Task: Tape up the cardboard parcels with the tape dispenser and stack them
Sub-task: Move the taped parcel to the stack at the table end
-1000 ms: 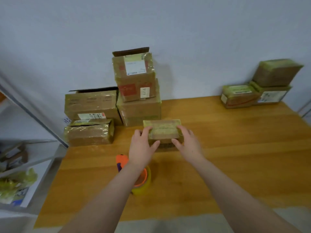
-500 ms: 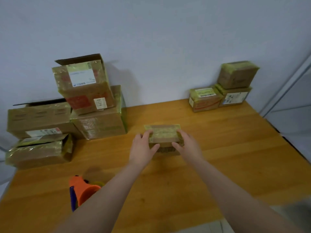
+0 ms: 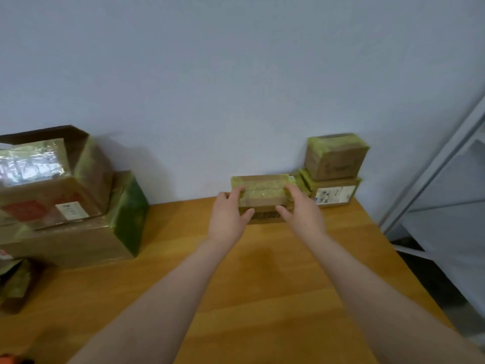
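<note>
Both hands, left [image 3: 228,219] and right [image 3: 301,215], grip the taped parcel [image 3: 262,191] by its ends (steadier carrying), near the far-right-corner stack [image 3: 334,166].

Body in view: bare left hand [image 3: 227,219] and bare right hand [image 3: 301,219], each on a bare forearm. The left forearm [image 3: 168,298] and right forearm [image 3: 380,298] are uncovered all the way to the bottom frame edge. Surface is smooth and even, both sides alike. Fingers [image 3: 237,191] and a thumb show on each hand. Knuckle detail is soft from blur, and nails are too small to make out. Forearms look wider near the camera (wide-angle lens). Clothing: out of frame, can't tell.
</note>
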